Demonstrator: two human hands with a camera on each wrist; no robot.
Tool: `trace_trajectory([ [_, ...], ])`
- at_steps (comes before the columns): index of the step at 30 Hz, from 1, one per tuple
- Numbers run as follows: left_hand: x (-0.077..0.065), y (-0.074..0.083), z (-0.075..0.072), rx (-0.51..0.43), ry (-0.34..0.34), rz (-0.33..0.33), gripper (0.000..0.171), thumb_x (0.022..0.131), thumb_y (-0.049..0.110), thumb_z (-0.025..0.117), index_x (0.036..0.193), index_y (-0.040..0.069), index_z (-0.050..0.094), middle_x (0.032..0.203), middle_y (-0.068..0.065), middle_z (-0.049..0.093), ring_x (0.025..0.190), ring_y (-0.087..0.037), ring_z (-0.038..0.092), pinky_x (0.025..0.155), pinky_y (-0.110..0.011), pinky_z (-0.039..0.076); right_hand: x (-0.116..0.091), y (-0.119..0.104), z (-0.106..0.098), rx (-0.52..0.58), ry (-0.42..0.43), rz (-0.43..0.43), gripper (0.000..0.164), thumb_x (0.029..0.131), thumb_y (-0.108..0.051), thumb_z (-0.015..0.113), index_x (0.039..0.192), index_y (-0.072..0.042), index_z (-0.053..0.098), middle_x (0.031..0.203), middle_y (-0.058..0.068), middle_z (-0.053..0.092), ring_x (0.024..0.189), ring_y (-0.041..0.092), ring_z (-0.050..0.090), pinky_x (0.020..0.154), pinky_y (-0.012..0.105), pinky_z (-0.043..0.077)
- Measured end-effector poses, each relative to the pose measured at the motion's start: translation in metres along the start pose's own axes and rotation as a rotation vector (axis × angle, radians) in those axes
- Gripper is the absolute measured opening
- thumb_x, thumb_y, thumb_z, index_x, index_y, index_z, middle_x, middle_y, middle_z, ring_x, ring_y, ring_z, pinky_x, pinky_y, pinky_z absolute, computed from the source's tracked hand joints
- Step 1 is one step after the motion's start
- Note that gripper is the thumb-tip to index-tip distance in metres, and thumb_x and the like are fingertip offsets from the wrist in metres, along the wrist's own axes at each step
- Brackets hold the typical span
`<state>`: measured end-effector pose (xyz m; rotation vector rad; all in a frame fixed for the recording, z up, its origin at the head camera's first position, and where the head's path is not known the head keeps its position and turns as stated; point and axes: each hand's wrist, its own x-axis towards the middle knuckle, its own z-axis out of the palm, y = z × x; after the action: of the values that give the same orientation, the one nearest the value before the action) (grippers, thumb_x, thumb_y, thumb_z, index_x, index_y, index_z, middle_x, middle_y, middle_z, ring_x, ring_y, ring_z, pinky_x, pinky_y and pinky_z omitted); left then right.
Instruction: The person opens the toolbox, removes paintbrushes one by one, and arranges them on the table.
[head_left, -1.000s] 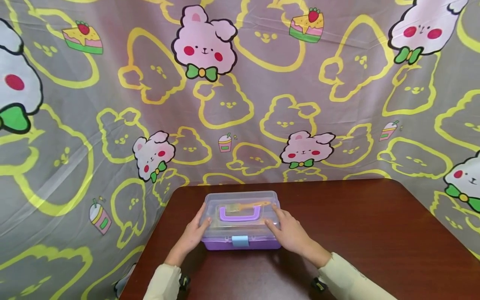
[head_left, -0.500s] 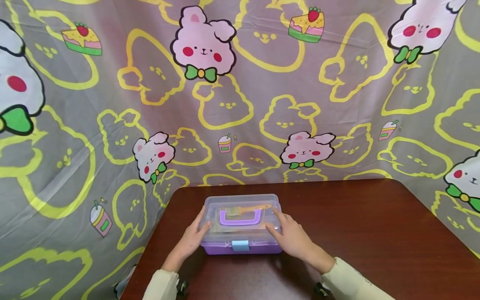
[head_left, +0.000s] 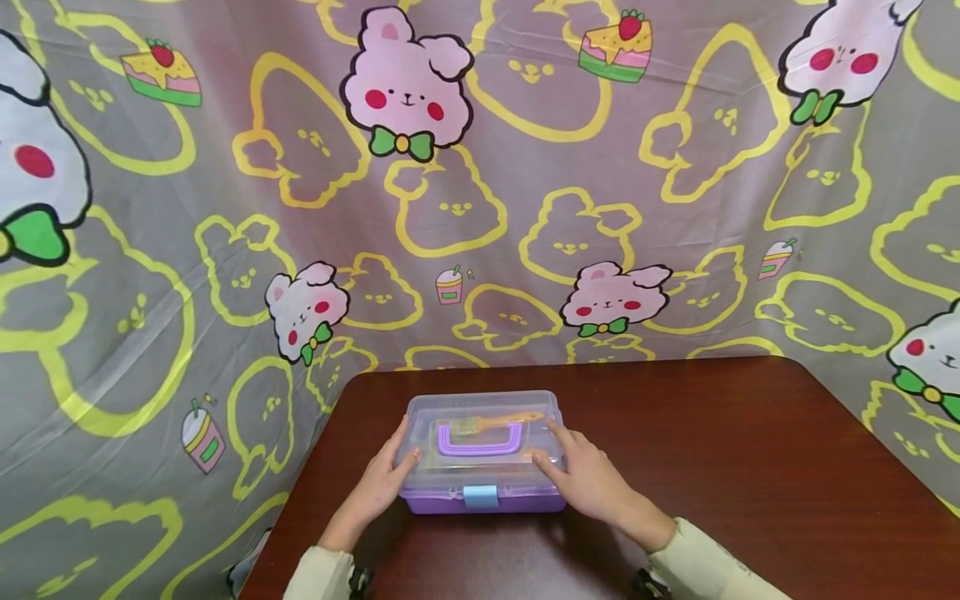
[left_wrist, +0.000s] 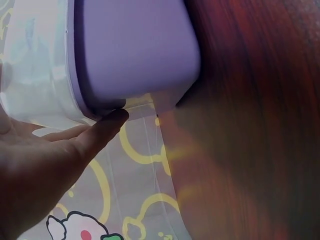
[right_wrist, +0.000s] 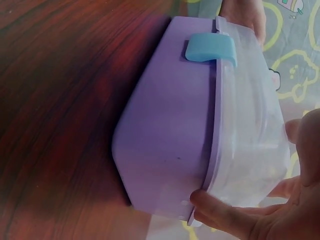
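Observation:
A purple storage box [head_left: 525, 502] with a clear lid [head_left: 450, 477] stands on the table. Its light-blue latch [head_left: 481, 497] faces me and lies flat against the front. A purple handle [head_left: 478, 450] is folded down on the lid. Beside the handle, a flat paintbrush [head_left: 510, 418] with a wooden handle shows at the top; whether it lies on or under the clear plastic I cannot tell. My left hand [head_left: 381, 482] holds the box's left end, thumb over the lid's edge. At the opposite end, my right hand [head_left: 592, 483] grips likewise, its fingers [right_wrist: 215, 212] along the lid's rim.
The dark-brown wooden table [head_left: 720, 467] extends far to the right of the box. Behind it and on the left hangs a grey curtain [head_left: 510, 225] printed with cartoon rabbits, close to the table's edges.
The box has slid a little toward me, with both hands staying on its ends. The lid and latch look the same as before.

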<state>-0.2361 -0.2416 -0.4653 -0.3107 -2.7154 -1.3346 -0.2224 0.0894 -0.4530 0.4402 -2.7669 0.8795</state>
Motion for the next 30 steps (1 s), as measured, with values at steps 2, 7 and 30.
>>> trace_trajectory([
  [2, 0.0, 0.0, 0.0, -0.003, 0.0, 0.001, 0.067, 0.097, 0.032, 0.053, 0.151, 0.01, 0.021, 0.152, -0.019, 0.024, 0.137, -0.035, 0.023, 0.108, -0.053, 0.02, 0.001, 0.0, -0.001, -0.01, 0.001, -0.008, 0.065, 0.091, -0.049, 0.056, 0.139, -0.006, 0.046, 0.126, 0.02, 0.054, 0.11, 0.036, 0.055, 0.087, 0.054, 0.045],
  [7, 0.002, 0.001, 0.001, 0.008, 0.007, 0.011, 0.067, 0.097, 0.033, 0.053, 0.151, 0.01, 0.022, 0.152, -0.019, 0.025, 0.137, -0.036, 0.024, 0.108, -0.054, 0.021, 0.001, -0.001, -0.006, -0.071, 0.048, -0.074, 0.062, 0.089, -0.044, 0.062, 0.134, -0.004, 0.051, 0.127, 0.023, 0.05, 0.112, 0.038, 0.05, 0.087, 0.052, 0.046],
  [30, 0.0, -0.001, 0.002, 0.005, 0.0, -0.026, 0.068, 0.097, 0.038, 0.052, 0.152, 0.013, 0.021, 0.152, -0.02, 0.024, 0.136, -0.037, 0.025, 0.107, -0.055, 0.021, -0.008, -0.01, -0.004, 0.002, 0.166, -0.688, 0.021, 0.079, -0.015, 0.074, 0.099, -0.008, 0.072, 0.101, -0.003, 0.061, 0.096, 0.013, 0.054, 0.08, 0.031, 0.048],
])
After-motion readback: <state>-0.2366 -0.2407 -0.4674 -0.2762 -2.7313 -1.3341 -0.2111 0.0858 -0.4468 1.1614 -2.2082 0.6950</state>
